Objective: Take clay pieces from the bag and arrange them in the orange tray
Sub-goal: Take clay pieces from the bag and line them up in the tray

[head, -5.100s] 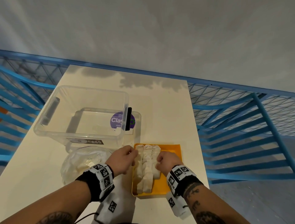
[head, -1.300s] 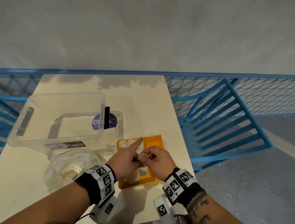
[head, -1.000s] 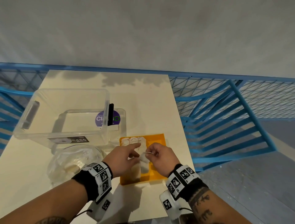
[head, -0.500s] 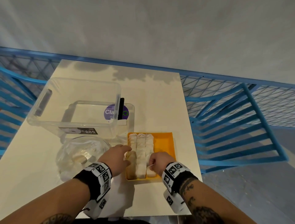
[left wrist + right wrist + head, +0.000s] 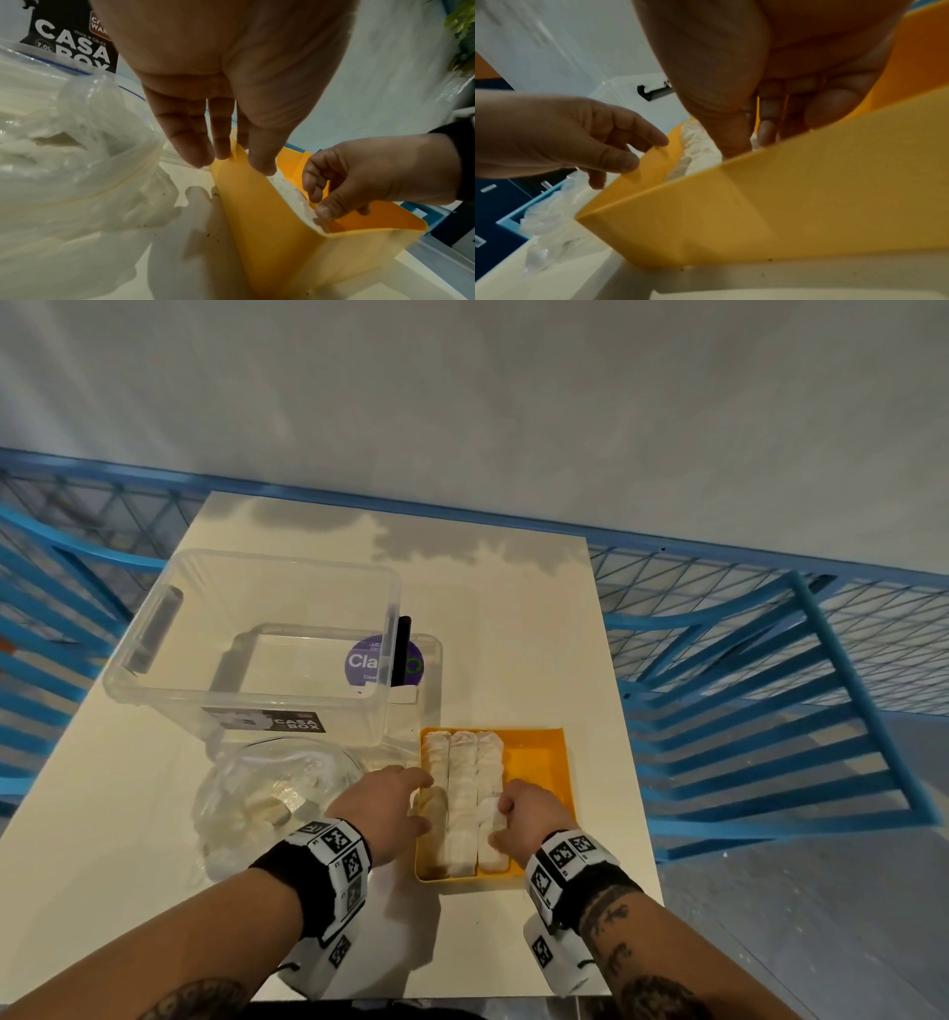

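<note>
The orange tray (image 5: 538, 765) sits at the table's right front and holds three rows of white clay pieces (image 5: 463, 788) along its left side. My left hand (image 5: 422, 802) rests on the tray's left wall (image 5: 257, 213), fingers (image 5: 197, 151) fairly straight outside it and the thumb touching the left row of clay (image 5: 290, 188). My right hand (image 5: 495, 819) has its fingers curled and pinches a clay piece near the front end of the right row; in the right wrist view its fingertips (image 5: 765, 130) dip behind the tray wall (image 5: 782, 192). The clear bag (image 5: 267, 806) with clay lies left of the tray.
A clear plastic box (image 5: 154, 670) stands behind the bag, with a clear lid carrying a purple sticker (image 5: 362, 662) and a black clip (image 5: 401, 649) beside it. The table's right edge (image 5: 634, 762) runs close to the tray. Blue metal railing (image 5: 770, 711) surrounds the table.
My hands, which met above the tray a second ago, have dropped to its front half. The left went to the left wall, the right onto the right row of clay.
</note>
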